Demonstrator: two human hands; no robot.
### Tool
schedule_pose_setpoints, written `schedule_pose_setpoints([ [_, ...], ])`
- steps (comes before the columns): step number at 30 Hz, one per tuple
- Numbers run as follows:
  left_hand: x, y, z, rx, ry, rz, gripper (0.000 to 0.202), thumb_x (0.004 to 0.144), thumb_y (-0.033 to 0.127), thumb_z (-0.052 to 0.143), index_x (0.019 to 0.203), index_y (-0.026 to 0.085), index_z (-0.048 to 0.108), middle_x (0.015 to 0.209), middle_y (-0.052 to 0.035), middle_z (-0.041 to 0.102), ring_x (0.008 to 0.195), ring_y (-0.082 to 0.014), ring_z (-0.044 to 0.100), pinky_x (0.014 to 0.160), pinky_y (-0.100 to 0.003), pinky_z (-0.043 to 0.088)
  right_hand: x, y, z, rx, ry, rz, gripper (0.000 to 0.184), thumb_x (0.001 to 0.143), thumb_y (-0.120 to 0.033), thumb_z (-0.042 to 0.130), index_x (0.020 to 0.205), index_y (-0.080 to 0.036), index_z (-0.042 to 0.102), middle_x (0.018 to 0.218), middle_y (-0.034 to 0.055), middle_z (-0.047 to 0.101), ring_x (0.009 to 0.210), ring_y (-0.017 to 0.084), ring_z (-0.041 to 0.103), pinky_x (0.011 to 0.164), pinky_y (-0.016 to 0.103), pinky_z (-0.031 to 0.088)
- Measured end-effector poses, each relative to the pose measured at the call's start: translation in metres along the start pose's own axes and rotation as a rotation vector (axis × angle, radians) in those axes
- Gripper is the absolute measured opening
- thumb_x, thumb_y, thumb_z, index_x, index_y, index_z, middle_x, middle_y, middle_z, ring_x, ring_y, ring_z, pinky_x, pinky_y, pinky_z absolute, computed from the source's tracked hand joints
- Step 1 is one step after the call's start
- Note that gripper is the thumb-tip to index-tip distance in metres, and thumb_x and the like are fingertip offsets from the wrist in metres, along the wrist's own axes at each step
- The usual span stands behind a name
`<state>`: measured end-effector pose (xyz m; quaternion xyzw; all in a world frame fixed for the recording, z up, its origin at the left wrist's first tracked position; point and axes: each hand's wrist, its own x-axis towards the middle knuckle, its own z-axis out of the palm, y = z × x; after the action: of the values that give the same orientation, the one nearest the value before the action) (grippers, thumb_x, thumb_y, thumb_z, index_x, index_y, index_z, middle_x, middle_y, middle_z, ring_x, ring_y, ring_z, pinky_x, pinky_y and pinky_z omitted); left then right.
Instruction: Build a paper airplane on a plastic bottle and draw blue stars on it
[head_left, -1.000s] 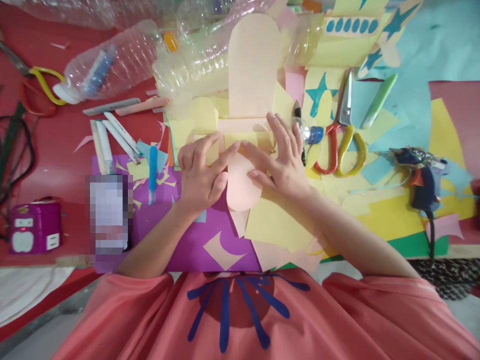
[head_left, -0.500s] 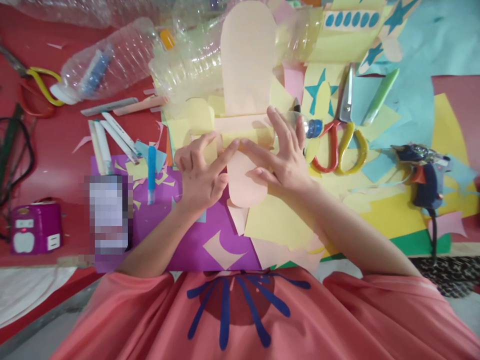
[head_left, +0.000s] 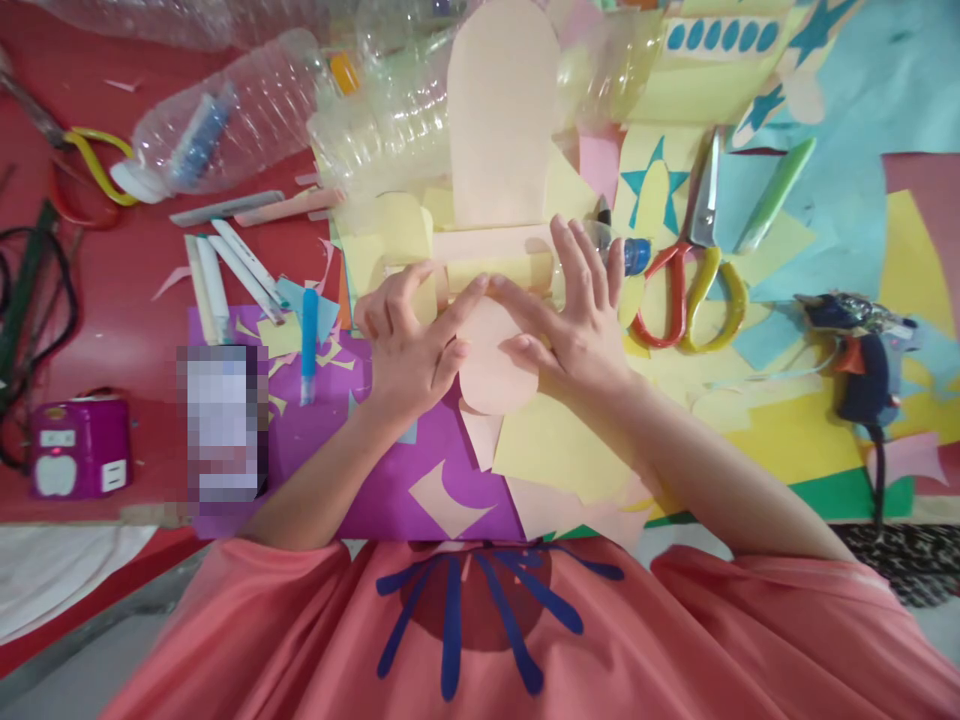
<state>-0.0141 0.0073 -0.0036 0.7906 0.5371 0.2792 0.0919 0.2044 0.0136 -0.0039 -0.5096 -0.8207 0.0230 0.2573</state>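
A long peach paper piece with rounded ends (head_left: 501, 120) stands out in the middle, its lower end (head_left: 498, 370) toward me. Across it lies a small clear plastic bottle with a blue cap (head_left: 637, 256), wrapped in a yellow paper band (head_left: 510, 272). My left hand (head_left: 416, 335) rests at the bottle's left part, index finger stretched to the band's near edge. My right hand (head_left: 581, 310) mirrors it from the right, fingers spread, its index tip meeting the left one. Both hands press from above and grasp nothing.
Red-and-yellow scissors (head_left: 694, 270) and a green cutter (head_left: 776, 195) lie at right, a glue gun (head_left: 862, 360) beyond. Clear bottles (head_left: 232, 115) fill the back left. Markers (head_left: 240, 270), a phone (head_left: 223, 425) and a purple power socket (head_left: 81, 447) sit at left. Paper scraps cover a purple sheet (head_left: 375, 490).
The view has shifted slightly, so most things appear a little further right. Both hands keep nearly the same pose, with index fingertips still together on the paper.
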Motion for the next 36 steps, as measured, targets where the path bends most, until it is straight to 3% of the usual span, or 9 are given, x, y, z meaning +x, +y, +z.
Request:
schedule_pose_setpoints([
  [5,0.002,0.000,0.000,-0.066,-0.021,-0.007,0.078,0.088,0.080,0.011,0.136,0.039,0.057,0.144,-0.0063,0.048,0.135,-0.0352,0.039,0.111,-0.050,0.023,0.000,0.004,0.000,0.044,0.023,-0.019,0.070,0.093,-0.073,0.019,0.137,-0.033,0.055,0.158,0.0074,0.037,0.147,0.036,0.033,0.119,0.066,0.017],
  [20,0.001,-0.003,-0.002,-0.033,-0.032,-0.005,0.069,0.091,0.077,0.017,0.137,0.043,0.054,0.143,-0.0017,0.050,0.135,-0.0332,0.038,0.109,-0.048,0.021,-0.001,0.016,-0.004,0.129,0.091,-0.057,0.057,0.099,-0.061,0.024,0.132,-0.030,0.058,0.152,0.0069,0.044,0.143,0.032,0.043,0.116,0.062,0.035],
  [36,0.001,0.000,-0.001,0.000,-0.035,-0.031,0.074,0.086,0.083,0.017,0.137,0.044,0.054,0.143,-0.0043,0.050,0.133,-0.0338,0.039,0.110,-0.050,0.023,-0.001,0.011,-0.001,0.078,0.045,-0.051,0.064,0.095,-0.069,0.019,0.140,-0.037,0.051,0.157,0.0050,0.037,0.147,0.035,0.033,0.118,0.068,0.020],
])
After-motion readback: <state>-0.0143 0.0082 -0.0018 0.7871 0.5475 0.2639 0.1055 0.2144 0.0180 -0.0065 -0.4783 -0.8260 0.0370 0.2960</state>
